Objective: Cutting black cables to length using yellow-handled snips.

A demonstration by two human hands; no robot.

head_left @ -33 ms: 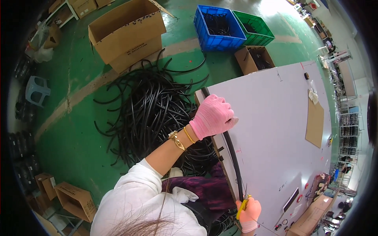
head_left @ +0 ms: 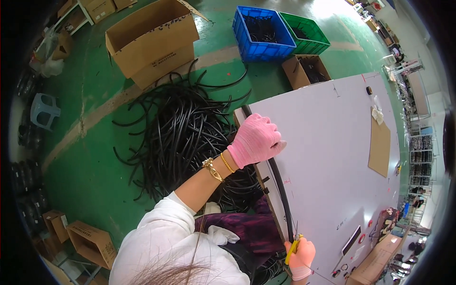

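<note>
My left hand [head_left: 258, 140], in a pink knit glove, is closed around a black tube [head_left: 283, 194] near its far end. The tube runs along the left edge of the white table [head_left: 323, 156] toward my body. At its near end is my right hand [head_left: 301, 260], also in a pinkish glove and closed on yellow-handled scissors [head_left: 291, 251]. Their thin metal blades point up beside the tube; whether they touch it I cannot tell. To the left of the table, a big heap of black tubes [head_left: 180, 137] spreads over the floor.
Beyond the heap stand a large cardboard box [head_left: 161, 42], a blue crate [head_left: 266, 50], a green crate [head_left: 316, 46] and a smaller carton [head_left: 297, 76]. A brown cardboard sheet [head_left: 379, 152] lies on the table's right side, and a long carton [head_left: 377, 261] near its front. A stool [head_left: 45, 111] stands far left.
</note>
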